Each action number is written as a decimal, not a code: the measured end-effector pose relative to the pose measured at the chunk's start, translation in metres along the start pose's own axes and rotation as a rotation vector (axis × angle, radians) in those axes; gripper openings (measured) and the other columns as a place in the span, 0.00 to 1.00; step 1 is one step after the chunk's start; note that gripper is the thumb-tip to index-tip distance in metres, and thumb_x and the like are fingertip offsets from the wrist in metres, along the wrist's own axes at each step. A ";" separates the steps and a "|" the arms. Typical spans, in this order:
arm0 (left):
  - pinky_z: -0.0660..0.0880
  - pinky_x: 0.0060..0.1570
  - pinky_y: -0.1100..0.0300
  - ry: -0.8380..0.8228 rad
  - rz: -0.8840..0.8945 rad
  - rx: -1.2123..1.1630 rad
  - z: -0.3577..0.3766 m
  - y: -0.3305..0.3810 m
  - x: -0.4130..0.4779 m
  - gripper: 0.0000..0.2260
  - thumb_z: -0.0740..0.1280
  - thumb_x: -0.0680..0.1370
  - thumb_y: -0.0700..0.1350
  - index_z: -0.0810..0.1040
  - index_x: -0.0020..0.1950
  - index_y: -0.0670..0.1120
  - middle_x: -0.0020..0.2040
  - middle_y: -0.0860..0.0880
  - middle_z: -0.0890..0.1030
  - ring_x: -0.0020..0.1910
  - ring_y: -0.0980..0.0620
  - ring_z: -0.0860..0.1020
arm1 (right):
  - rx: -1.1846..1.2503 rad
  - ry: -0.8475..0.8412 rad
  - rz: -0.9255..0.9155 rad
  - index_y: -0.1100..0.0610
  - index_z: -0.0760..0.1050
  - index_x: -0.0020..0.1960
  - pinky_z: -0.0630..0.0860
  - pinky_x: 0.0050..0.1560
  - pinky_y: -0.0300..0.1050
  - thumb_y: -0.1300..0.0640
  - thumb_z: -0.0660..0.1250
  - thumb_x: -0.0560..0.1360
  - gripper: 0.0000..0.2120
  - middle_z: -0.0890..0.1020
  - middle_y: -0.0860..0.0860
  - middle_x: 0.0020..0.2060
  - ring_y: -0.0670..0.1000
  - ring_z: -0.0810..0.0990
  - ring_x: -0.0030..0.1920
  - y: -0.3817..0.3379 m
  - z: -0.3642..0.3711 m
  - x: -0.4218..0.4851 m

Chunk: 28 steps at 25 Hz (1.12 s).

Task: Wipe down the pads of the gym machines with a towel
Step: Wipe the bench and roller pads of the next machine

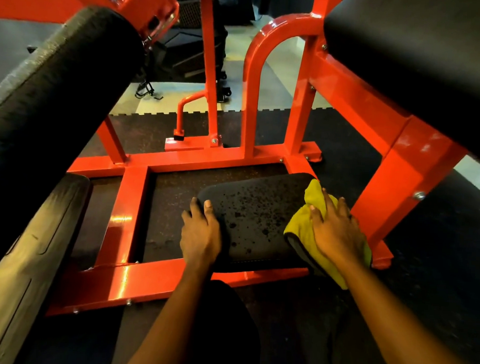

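A low black pad [259, 213] of a red gym machine lies just in front of me, its top speckled with dark wet spots. My left hand [200, 230] grips the pad's left edge, fingers curled over the side and thumb on top. My right hand [335, 231] presses a yellow towel [303, 229] flat on the pad's right end, fingers spread and straight. Part of the towel hangs off the near right corner.
The red steel frame [131, 220] surrounds the pad on the speckled rubber floor. A large black roller pad [57, 94] slants across the upper left. Another black pad [423, 60] sits high at the right on a red post. A second low pad [14, 267] lies at the left.
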<state>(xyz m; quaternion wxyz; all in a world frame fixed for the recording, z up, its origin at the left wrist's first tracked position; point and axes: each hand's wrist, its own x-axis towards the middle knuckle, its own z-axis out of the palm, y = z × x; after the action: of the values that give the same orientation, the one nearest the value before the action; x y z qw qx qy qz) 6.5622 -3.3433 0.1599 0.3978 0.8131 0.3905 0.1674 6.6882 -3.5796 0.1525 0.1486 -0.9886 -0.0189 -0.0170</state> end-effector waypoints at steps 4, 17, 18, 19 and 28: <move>0.67 0.63 0.41 -0.003 -0.012 0.009 -0.001 0.001 0.000 0.26 0.47 0.84 0.60 0.57 0.80 0.51 0.75 0.41 0.64 0.68 0.34 0.71 | 0.081 -0.084 0.055 0.49 0.61 0.78 0.71 0.66 0.61 0.42 0.53 0.84 0.25 0.72 0.64 0.70 0.69 0.74 0.66 -0.026 -0.020 0.045; 0.69 0.61 0.41 0.009 -0.012 0.016 -0.001 0.004 0.000 0.26 0.49 0.84 0.60 0.59 0.79 0.50 0.74 0.41 0.66 0.66 0.34 0.72 | 0.100 -0.197 0.072 0.42 0.58 0.79 0.69 0.70 0.61 0.36 0.51 0.82 0.27 0.73 0.65 0.70 0.68 0.72 0.69 -0.023 -0.024 0.071; 0.69 0.61 0.41 0.008 -0.010 0.012 -0.001 0.004 -0.001 0.26 0.49 0.84 0.60 0.59 0.79 0.50 0.73 0.41 0.66 0.66 0.34 0.72 | 0.111 -0.225 0.059 0.41 0.55 0.80 0.67 0.71 0.62 0.35 0.50 0.82 0.29 0.70 0.65 0.73 0.68 0.71 0.70 -0.019 -0.023 0.067; 0.69 0.61 0.41 0.008 -0.004 0.009 -0.001 0.004 -0.002 0.26 0.49 0.84 0.60 0.59 0.79 0.50 0.73 0.41 0.66 0.66 0.34 0.72 | 0.095 -0.236 0.047 0.40 0.51 0.81 0.64 0.72 0.64 0.32 0.49 0.81 0.31 0.64 0.63 0.76 0.69 0.68 0.72 -0.015 -0.021 0.053; 0.69 0.61 0.41 0.023 0.010 0.016 -0.002 0.003 -0.002 0.27 0.48 0.83 0.61 0.59 0.79 0.49 0.72 0.41 0.67 0.65 0.34 0.72 | 0.089 -0.161 0.078 0.48 0.67 0.73 0.70 0.68 0.60 0.41 0.52 0.84 0.22 0.75 0.65 0.68 0.68 0.73 0.68 -0.035 -0.023 0.103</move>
<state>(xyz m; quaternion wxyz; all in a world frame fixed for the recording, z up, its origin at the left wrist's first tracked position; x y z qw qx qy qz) 6.5616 -3.3448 0.1633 0.3859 0.8164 0.3922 0.1754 6.7894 -3.5498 0.1887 0.1908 -0.9792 0.0070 0.0692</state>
